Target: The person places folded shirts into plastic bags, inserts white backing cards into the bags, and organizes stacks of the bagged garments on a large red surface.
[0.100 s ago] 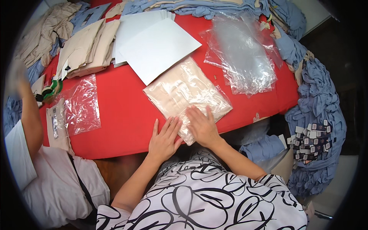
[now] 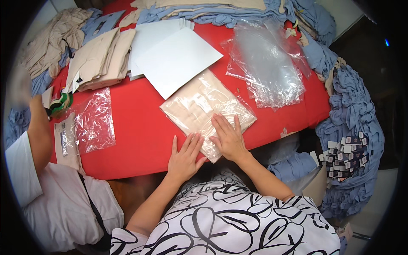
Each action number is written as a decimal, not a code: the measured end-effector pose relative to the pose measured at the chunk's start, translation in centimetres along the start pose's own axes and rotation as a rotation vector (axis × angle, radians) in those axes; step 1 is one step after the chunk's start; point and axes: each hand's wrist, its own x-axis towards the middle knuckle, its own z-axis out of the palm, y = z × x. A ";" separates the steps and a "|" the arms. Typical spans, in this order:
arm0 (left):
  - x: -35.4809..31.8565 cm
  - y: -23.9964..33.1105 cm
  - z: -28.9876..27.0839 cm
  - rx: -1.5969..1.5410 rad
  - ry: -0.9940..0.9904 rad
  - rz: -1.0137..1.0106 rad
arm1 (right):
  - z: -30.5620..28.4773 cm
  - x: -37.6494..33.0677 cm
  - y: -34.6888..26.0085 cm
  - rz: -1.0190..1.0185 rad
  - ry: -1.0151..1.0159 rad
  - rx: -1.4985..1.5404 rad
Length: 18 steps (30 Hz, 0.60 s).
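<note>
On the red table (image 2: 140,131), near its front edge: bagged beige garment (image 2: 204,108) lies flat. Left hand (image 2: 185,155) and right hand (image 2: 227,136) both palm-down, fingers spread, pressing the bag's near corner, gripping nothing. White card sheets (image 2: 176,59) just behind it, empty clear bags (image 2: 267,63) to the right. Another person's arm (image 2: 38,131) at far left.

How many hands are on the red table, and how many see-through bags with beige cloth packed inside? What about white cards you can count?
Hands pressing on the bag: 2, the left hand and the right hand
Packed bag of beige cloth: 1
White cards lying by it: at least 2
Total: 5, on the red table
</note>
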 end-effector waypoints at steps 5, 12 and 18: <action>-0.8 0.5 0.3 0.015 0.037 -0.015 | 0.3 2.4 1.0 0.252 0.041 -0.022; -2.0 1.4 0.8 0.150 0.106 0.010 | -0.5 5.7 5.8 0.431 0.113 -0.088; -1.8 2.2 0.5 -0.021 0.259 -0.058 | -5.7 8.9 9.5 0.601 -0.541 0.966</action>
